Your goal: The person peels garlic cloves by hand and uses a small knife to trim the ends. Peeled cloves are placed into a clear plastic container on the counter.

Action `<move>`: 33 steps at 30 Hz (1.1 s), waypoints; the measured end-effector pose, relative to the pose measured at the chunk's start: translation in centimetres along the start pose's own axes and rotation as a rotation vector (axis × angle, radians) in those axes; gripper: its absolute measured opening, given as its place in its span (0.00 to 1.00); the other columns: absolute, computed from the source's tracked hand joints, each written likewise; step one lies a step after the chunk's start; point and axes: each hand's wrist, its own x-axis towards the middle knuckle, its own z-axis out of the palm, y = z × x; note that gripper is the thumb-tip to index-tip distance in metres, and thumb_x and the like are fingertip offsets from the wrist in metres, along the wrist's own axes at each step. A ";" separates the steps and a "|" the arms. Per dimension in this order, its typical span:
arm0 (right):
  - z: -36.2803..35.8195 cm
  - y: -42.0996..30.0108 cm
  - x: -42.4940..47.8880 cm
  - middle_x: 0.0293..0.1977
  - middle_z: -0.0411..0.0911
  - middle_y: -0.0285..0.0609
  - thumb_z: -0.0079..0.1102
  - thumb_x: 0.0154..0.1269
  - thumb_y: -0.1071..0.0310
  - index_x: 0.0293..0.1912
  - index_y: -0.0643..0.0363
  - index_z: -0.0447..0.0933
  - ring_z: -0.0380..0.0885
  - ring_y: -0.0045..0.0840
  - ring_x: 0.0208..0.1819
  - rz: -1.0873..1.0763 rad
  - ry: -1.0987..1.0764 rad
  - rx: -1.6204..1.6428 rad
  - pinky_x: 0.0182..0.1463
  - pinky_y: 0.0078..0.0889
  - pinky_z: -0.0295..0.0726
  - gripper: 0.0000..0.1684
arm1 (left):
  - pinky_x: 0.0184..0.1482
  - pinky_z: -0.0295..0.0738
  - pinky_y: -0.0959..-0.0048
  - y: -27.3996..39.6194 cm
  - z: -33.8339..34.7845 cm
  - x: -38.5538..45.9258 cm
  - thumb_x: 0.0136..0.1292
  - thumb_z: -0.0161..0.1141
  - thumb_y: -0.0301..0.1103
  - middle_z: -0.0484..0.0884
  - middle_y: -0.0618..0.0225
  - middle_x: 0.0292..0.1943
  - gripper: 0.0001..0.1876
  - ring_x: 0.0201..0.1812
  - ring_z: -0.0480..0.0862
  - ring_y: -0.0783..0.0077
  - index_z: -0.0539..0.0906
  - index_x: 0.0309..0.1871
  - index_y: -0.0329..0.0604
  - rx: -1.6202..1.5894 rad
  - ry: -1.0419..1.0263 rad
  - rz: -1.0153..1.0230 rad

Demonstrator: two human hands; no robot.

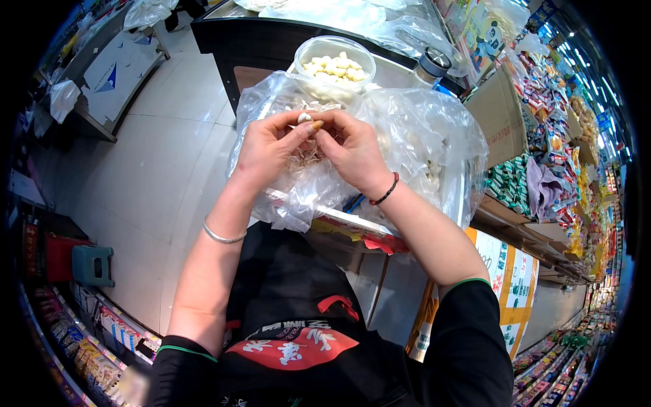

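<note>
A garlic clove [304, 117] is pinched between the fingertips of my left hand [271, 145]. My right hand [354, 148] meets it there, its thumb and fingertips pressed close to the clove; whether they grip it too is hidden. Under both hands lies a clear plastic bag [315, 196] with papery garlic skins [305, 155] in it. Just beyond the hands stands a round clear plastic tub [300, 56] holding many peeled garlic cloves [335, 67]. To the right, another clear plastic bag [422, 122] covers pale contents that are hard to make out.
A jar with a dark lid [435, 62] stands behind the bags. An open cardboard box [493, 117] and packaged snacks [554, 137] line the right. A taped carton [513, 285] sits low at right. On the left floor is a blue-green plastic stool [92, 265].
</note>
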 end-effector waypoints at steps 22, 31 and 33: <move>-4.8 -2.2 -6.7 0.18 0.77 0.39 0.63 0.70 0.60 0.36 0.68 0.77 0.75 0.20 0.16 0.837 -0.088 -0.355 0.19 0.26 0.73 0.17 | 0.33 0.75 0.83 -0.4 -0.4 0.3 0.71 0.63 0.29 0.85 0.70 0.31 0.07 0.29 0.79 0.86 0.82 0.44 0.34 0.091 -0.028 0.021; -3.7 -0.5 -6.6 0.26 0.77 0.34 0.64 0.68 0.69 0.45 0.63 0.75 0.73 0.14 0.19 0.916 0.048 0.138 0.18 0.21 0.67 0.10 | 0.31 0.74 0.84 -0.8 -0.6 0.4 0.70 0.65 0.29 0.84 0.72 0.30 0.07 0.28 0.79 0.87 0.82 0.44 0.34 0.086 -0.028 0.052; -3.6 -0.8 -6.7 0.26 0.77 0.33 0.64 0.68 0.70 0.45 0.61 0.76 0.74 0.13 0.20 0.901 0.002 0.077 0.20 0.20 0.68 0.09 | 0.31 0.74 0.84 -0.8 -0.6 0.3 0.70 0.65 0.29 0.84 0.72 0.30 0.08 0.28 0.79 0.87 0.82 0.45 0.33 0.065 -0.023 0.046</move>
